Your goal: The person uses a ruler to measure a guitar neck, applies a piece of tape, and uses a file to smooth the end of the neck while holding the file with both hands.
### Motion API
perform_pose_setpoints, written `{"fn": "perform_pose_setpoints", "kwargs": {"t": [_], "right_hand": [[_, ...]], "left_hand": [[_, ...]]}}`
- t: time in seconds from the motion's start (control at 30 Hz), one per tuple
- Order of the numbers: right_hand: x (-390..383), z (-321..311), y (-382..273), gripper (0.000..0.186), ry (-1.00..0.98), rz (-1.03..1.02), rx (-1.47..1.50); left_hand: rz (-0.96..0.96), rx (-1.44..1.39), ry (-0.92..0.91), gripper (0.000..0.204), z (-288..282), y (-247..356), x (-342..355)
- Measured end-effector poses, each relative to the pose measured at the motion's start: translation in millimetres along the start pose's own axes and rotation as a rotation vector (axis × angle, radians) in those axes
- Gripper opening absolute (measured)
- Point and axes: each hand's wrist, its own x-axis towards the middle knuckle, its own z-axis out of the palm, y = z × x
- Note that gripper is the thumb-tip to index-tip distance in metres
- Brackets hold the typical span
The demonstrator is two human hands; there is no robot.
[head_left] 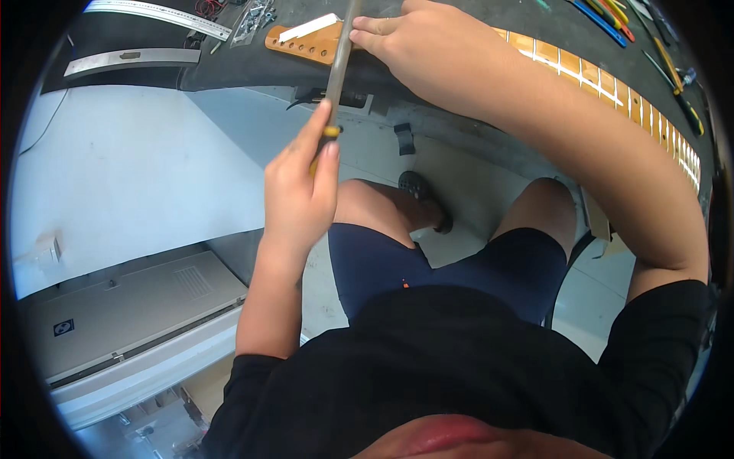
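Note:
My left hand (302,176) is wrapped round the black-and-yellow handle of a long metal file (341,65), with its thumb and index finger laid along it. The blade points away from me and crosses over the wooden headstock of a guitar neck (310,47). My right hand (413,38) lies over the neck, its fingertips pressed together against the side of the blade; the far side of the fingers is hidden. A white strip (308,28) rests on the headstock. Right of my forearm, the fretboard (596,76) shows white strips between its frets.
A metal ruler (160,17), a flat steel bar (134,60) and a clear bag of small metal parts (252,21) lie on the dark bench at left. Coloured-handled tools (604,19) and a yellow-black screwdriver (692,118) lie at right. My legs are below the bench edge.

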Motion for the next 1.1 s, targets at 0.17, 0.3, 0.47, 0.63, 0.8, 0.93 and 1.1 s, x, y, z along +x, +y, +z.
{"fn": "perform_pose_setpoints", "kwargs": {"t": [0.17, 0.3, 0.47, 0.63, 0.8, 0.93, 1.1], "right_hand": [[3.8, 34.4, -7.7, 0.047, 0.065, 0.154, -0.060], [-0.2, 27.5, -5.3, 0.047, 0.084, 0.174, -0.048], [-2.4, 36.4, -9.0, 0.049, 0.057, 0.158, -0.062], [-4.8, 34.1, -2.2, 0.049, 0.104, 0.148, -0.071], [1.7, 38.9, -10.2, 0.050, 0.006, 0.191, -0.086], [-2.2, 34.4, 1.8, 0.049, 0.100, 0.155, -0.083], [-1.1, 37.8, -11.3, 0.049, 0.083, 0.124, -0.076]], "left_hand": [[0.130, -0.020, 0.061, 0.053, 13.0, -16.4, -22.6], [-0.111, -0.054, -0.025, 0.054, 3.1, 9.8, 17.0], [0.169, 0.065, 0.065, 0.055, 8.5, -0.4, -39.4], [0.080, -0.003, 0.030, 0.055, 14.4, -4.6, 0.7], [0.187, 0.024, 0.101, 0.055, 10.8, -8.3, -35.7], [-0.018, -0.046, -0.010, 0.055, 2.2, 12.8, 22.4], [0.043, -0.042, 0.020, 0.052, -13.6, 34.0, -41.0]]}}
